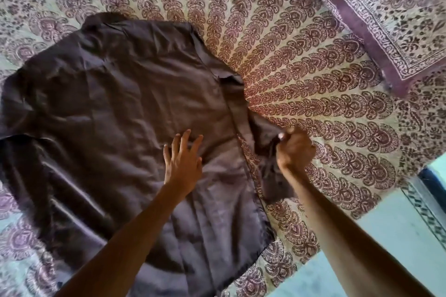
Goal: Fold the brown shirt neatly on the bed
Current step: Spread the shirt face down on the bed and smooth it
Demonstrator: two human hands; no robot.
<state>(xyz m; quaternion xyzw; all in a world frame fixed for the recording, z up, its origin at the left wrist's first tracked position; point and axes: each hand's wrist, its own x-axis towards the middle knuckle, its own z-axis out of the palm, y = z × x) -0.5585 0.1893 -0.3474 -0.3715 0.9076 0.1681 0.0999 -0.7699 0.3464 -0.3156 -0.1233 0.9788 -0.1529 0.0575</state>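
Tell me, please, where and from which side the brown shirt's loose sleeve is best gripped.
Grip the sleeve near its outer end, coming from the right, as the right hand does: it juts free beside the brown shirt, whose body the left hand steadies.

Seen from one head-worn wide-angle camera, aimed forward and steeply down onto the bed point(301, 60) from close above. Framed with the brown shirt point(115, 103) left of centre, the left hand point(182, 164) and right hand point(294, 149) mid-frame, forearms point(135, 236) reaching in from the bottom edge. Bowed at the edges by the lens.
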